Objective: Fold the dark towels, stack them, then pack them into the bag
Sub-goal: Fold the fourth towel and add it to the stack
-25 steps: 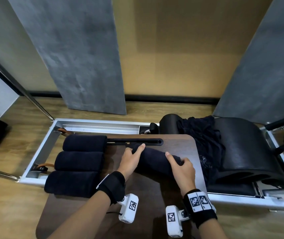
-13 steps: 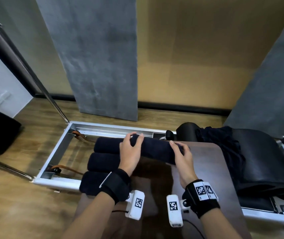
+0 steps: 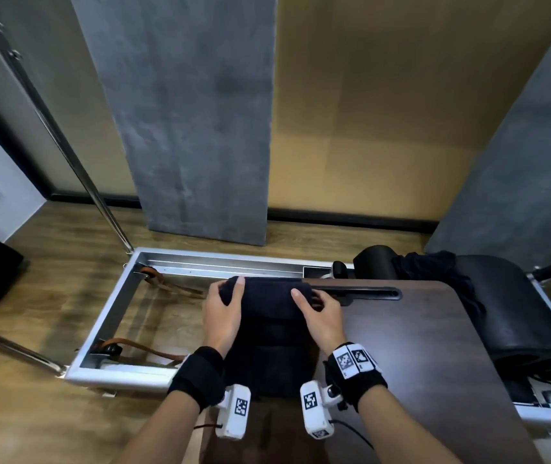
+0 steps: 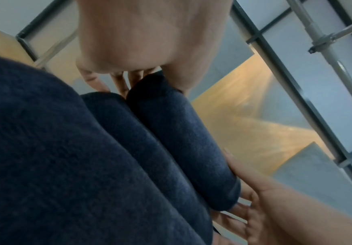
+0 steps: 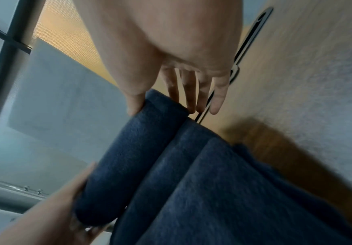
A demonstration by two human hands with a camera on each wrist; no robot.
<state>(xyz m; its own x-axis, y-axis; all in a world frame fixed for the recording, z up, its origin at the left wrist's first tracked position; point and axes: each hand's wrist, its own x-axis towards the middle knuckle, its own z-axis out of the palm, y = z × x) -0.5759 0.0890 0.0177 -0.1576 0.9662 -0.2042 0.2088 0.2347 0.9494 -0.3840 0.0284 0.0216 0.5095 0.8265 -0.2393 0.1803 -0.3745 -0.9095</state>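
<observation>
Four rolled dark towels (image 3: 269, 333) lie side by side on the left part of the dark wooden worktop (image 3: 411, 346). The left hand (image 3: 223, 314) grasps the left end of the farthest roll (image 3: 267, 294), thumb on top; the right hand (image 3: 321, 313) grasps its right end, fingers curled behind. Dark cloth (image 3: 441, 279) lies far right, on black padded equipment (image 3: 515, 316).
</observation>
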